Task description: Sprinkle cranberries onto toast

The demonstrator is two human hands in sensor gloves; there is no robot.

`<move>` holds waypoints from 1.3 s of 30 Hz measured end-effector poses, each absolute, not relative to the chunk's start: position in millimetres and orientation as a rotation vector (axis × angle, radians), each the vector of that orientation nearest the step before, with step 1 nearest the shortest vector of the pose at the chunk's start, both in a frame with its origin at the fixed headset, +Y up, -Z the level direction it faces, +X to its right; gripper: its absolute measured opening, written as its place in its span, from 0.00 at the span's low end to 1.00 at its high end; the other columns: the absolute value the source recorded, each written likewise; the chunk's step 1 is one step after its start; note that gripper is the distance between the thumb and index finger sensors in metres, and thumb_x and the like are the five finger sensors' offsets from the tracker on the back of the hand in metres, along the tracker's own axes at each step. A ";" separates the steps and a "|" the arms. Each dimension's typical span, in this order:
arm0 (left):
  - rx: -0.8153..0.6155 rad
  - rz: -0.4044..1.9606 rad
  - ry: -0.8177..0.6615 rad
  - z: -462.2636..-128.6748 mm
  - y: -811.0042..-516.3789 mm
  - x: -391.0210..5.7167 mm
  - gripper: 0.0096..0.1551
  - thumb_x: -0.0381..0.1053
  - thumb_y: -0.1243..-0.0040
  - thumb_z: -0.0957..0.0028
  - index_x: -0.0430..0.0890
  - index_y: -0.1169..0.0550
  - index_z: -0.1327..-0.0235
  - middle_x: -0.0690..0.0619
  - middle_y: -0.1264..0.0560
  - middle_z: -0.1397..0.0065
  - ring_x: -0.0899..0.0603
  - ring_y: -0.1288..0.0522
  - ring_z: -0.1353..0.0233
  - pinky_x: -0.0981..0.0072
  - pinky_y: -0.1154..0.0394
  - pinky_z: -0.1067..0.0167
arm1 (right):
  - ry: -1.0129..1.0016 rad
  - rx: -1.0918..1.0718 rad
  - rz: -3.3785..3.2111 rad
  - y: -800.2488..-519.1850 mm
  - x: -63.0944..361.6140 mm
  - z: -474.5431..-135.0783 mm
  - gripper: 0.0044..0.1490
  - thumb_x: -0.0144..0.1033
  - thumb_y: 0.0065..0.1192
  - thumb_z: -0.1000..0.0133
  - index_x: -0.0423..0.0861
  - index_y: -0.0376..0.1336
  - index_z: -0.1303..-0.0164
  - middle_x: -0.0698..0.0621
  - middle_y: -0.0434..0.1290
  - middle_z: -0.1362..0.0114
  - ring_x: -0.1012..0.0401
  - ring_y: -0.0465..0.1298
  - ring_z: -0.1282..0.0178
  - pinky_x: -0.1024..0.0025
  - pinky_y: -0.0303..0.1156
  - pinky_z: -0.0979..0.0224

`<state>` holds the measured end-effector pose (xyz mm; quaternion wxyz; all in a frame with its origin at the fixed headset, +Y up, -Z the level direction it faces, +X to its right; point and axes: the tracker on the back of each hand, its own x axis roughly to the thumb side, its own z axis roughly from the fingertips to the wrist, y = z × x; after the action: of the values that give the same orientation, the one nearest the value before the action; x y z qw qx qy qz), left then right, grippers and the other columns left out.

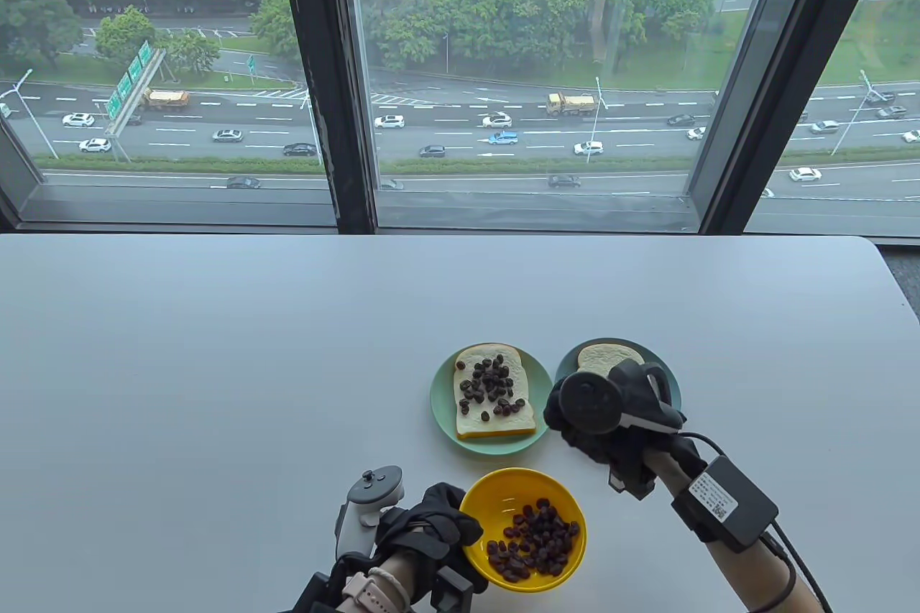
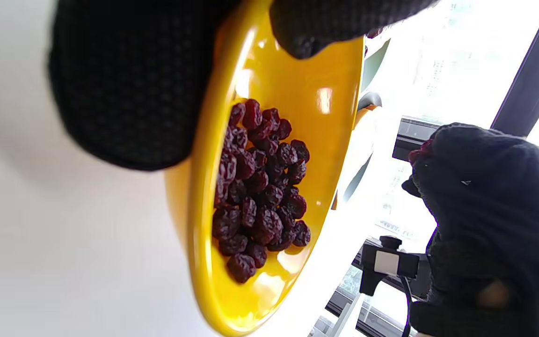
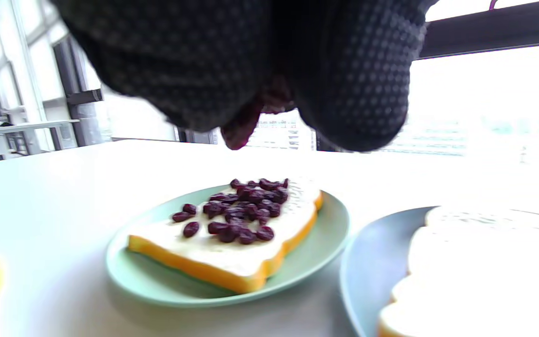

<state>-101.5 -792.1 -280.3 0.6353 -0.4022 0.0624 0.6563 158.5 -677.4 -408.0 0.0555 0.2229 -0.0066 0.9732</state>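
Observation:
A yellow bowl (image 1: 523, 527) of dried cranberries (image 1: 535, 547) stands at the table's front. My left hand (image 1: 431, 527) grips its left rim; in the left wrist view the fingers (image 2: 124, 89) wrap the bowl's edge (image 2: 204, 224). A toast slice (image 1: 494, 394) covered with cranberries lies on a light green plate (image 1: 442, 401). A bare toast slice (image 1: 600, 358) lies on a blue plate (image 1: 568, 361) to its right. My right hand (image 1: 596, 419) hovers over the near edge of the blue plate and pinches cranberries (image 3: 241, 131) between closed fingers (image 3: 358, 93).
The white table (image 1: 215, 354) runs back to a window with dark frames. The two plates nearly touch. A sensor box (image 1: 726, 505) is strapped to my right forearm.

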 end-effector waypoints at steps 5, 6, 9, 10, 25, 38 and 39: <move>-0.937 1.503 0.141 -278.8 -792.9 -99.8 0.34 0.41 0.42 0.51 0.48 0.47 0.38 0.37 0.37 0.46 0.36 0.30 0.57 0.58 0.12 0.70 | 0.083 0.394 3.016 -713.6 194.5 -451.3 0.17 0.37 0.73 0.66 0.63 0.70 0.68 0.60 0.72 0.43 0.58 0.77 0.46 0.83 0.87 0.52; -0.940 1.504 0.143 -278.5 -793.2 -99.7 0.34 0.41 0.42 0.51 0.48 0.47 0.38 0.37 0.37 0.46 0.36 0.30 0.57 0.58 0.12 0.70 | 0.102 0.342 3.028 -722.1 199.4 -457.7 0.17 0.37 0.73 0.66 0.63 0.70 0.68 0.60 0.72 0.43 0.58 0.77 0.46 0.83 0.87 0.52; -0.941 1.500 0.147 -277.9 -793.1 -99.6 0.34 0.41 0.42 0.51 0.49 0.47 0.38 0.37 0.37 0.46 0.36 0.30 0.57 0.58 0.12 0.70 | 0.130 0.299 3.034 -734.4 205.7 -465.6 0.18 0.37 0.73 0.65 0.63 0.70 0.68 0.60 0.72 0.43 0.58 0.77 0.46 0.83 0.87 0.51; -0.942 1.500 0.148 -277.7 -793.3 -99.6 0.34 0.41 0.42 0.51 0.49 0.47 0.38 0.37 0.37 0.46 0.36 0.30 0.57 0.58 0.12 0.70 | 0.136 0.284 3.031 -736.7 206.8 -466.4 0.18 0.37 0.72 0.65 0.63 0.70 0.67 0.60 0.72 0.43 0.58 0.76 0.46 0.83 0.86 0.51; -0.952 1.495 0.152 -276.8 -794.6 -98.7 0.34 0.41 0.42 0.51 0.48 0.47 0.38 0.37 0.37 0.46 0.36 0.30 0.57 0.58 0.12 0.70 | 0.307 0.316 3.092 -743.8 211.8 -459.6 0.28 0.40 0.63 0.58 0.59 0.63 0.45 0.52 0.66 0.33 0.54 0.75 0.39 0.73 0.82 0.47; -0.929 1.495 0.158 -278.0 -794.5 -98.9 0.34 0.40 0.42 0.51 0.49 0.47 0.38 0.38 0.37 0.46 0.36 0.30 0.57 0.58 0.12 0.69 | 0.264 0.548 2.938 -702.3 204.7 -411.6 0.42 0.49 0.61 0.57 0.57 0.53 0.31 0.46 0.60 0.27 0.50 0.71 0.33 0.68 0.81 0.42; -0.926 1.496 0.158 -278.3 -794.7 -99.0 0.34 0.40 0.42 0.51 0.49 0.47 0.38 0.38 0.37 0.46 0.36 0.30 0.56 0.58 0.12 0.69 | 0.269 0.610 2.898 -697.4 199.0 -403.1 0.44 0.51 0.61 0.57 0.57 0.51 0.30 0.46 0.59 0.27 0.49 0.70 0.32 0.67 0.81 0.40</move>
<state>-99.0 -794.7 -278.3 0.6348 -0.4050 0.0693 0.6543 199.0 -697.4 -403.1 0.0841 0.2044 0.0901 0.9711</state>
